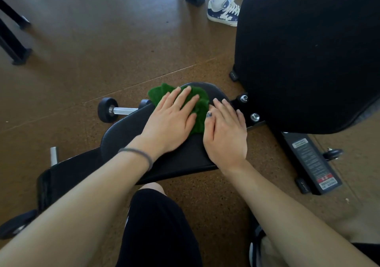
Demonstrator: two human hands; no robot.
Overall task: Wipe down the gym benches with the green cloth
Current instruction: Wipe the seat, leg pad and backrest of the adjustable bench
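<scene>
The left hand [171, 120] is laid flat on the green cloth [197, 106], its fingers straight and slightly spread, pressing the cloth down onto the black padded seat surface [131, 129] of the gym bench. The right hand [226, 131] is held flat just beside it, fingers straight and together, resting on the same pad; its thumb lies against the cloth's right edge. Nothing is gripped by either hand. A dark mark is seen on the right thumbnail, and a grey band [139, 155] is worn on the left wrist.

The cloth is bunched near the far end of the seat pad, with part of it hanging past the pad's far left edge. Much of the cloth is hidden beneath the left hand, so its full shape cannot be made out.

The large black back pad [308, 50] is seen to the right, cut off by the frame's top and right edges. A label [314, 164] on the bench's base is too blurred to be read. A small dumbbell [115, 110] on the brown floor [102, 50] is partly hidden behind the seat pad. A blue patterned sneaker [223, 11] of another person is seen at the top, the leg cut off.
</scene>
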